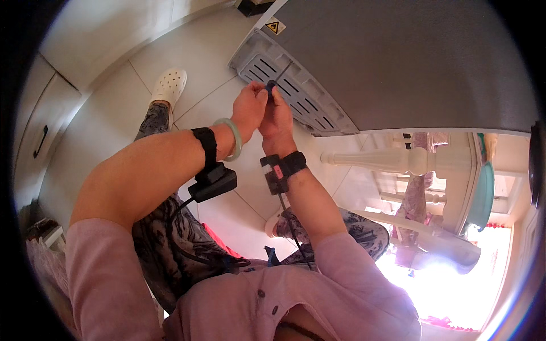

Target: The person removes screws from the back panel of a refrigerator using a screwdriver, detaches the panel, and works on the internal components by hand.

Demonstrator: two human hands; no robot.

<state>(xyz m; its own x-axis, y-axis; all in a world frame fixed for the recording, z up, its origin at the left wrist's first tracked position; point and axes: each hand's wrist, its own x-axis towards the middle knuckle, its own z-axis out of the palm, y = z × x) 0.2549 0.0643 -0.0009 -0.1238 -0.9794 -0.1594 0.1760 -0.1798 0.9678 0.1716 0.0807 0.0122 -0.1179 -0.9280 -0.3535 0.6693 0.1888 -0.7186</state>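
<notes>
Open tiled floor (207, 48) leftward, vented panel (303, 98) blocking ahead; turned leg (375, 161) rightward

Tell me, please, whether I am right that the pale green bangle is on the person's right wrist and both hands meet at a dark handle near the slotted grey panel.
No: the head view shows the pale green bangle on the left wrist. The left hand and right hand meet at a dark handle near the slotted grey panel.

The pale tiled floor (210, 45) meets the slotted base (291, 92) of the grey appliance (404, 62). Left of the appliance, a white perforated clog (169, 85) rests on it; nearer the wearer than the appliance stands another pale shoe (273, 224).
</notes>
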